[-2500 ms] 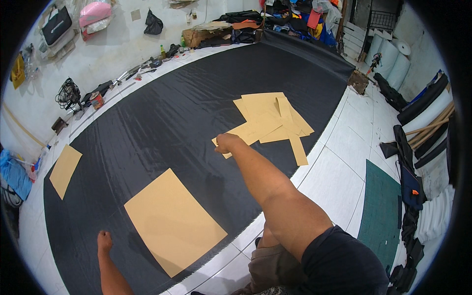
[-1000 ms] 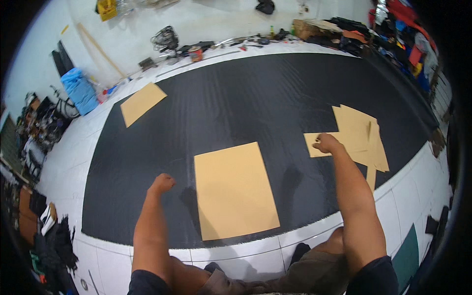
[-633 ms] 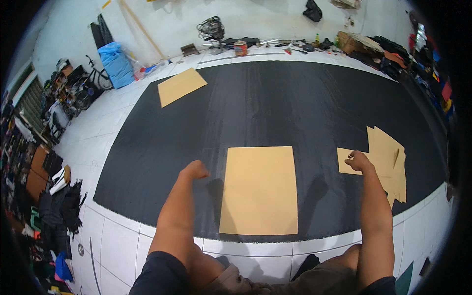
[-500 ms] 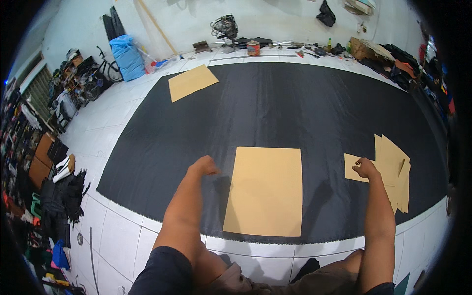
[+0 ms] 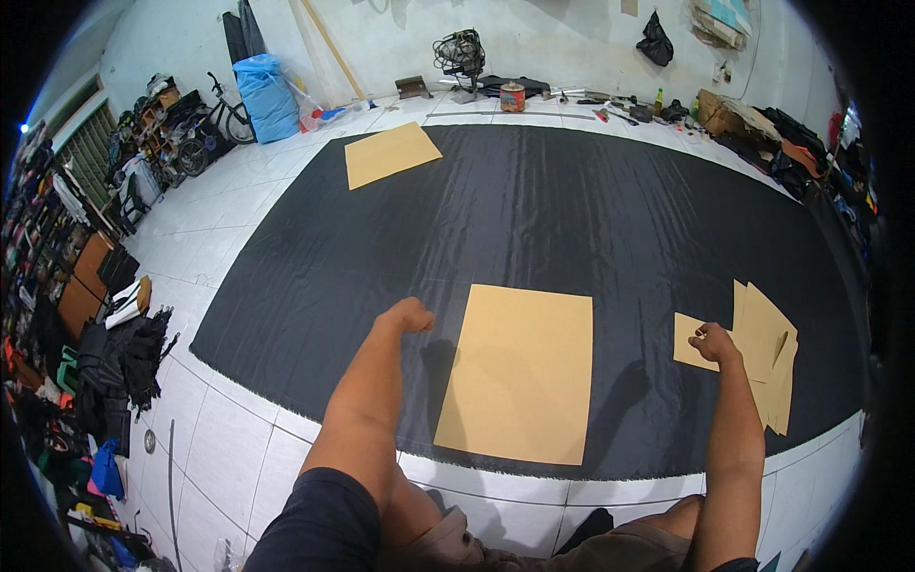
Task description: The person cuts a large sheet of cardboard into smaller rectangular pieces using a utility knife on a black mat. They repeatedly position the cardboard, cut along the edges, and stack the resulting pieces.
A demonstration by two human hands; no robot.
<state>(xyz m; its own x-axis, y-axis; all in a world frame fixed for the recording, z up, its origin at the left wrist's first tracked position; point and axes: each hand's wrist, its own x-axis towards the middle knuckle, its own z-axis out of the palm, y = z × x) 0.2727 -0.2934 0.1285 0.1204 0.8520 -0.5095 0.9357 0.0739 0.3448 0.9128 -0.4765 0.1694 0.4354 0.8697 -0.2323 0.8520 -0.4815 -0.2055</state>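
Note:
A wide black cloth [image 5: 534, 219] lies spread on the floor in front of me. On its near middle lies a large tan paper sheet [image 5: 519, 377], flat and roughly rectangular. My left hand [image 5: 410, 315] is closed in the air just left of this sheet. Whatever its fingers may hold is hidden. Out to the right, my right hand [image 5: 715, 344] has its fingers curled together in front of several overlapping tan paper pieces [image 5: 762, 329]. Any small thing in that hand is too small to make out. Another tan paper sheet [image 5: 392, 155] rests at the cloth's far left corner.
White floor tiles [image 5: 214, 424] surround the cloth. Along the back wall stand a can [image 5: 512, 97], a wire-guarded fan [image 5: 460, 55] and scattered tools. A blue bag [image 5: 267, 100] and a bicycle [image 5: 229, 119] are at back left. Black straps [image 5: 119, 372] lie piled at left.
My view has shifted slightly, so the scene sits a little differently in the picture. Both hands stay closed in nearly the same places. Creases on the cloth show more sharply.

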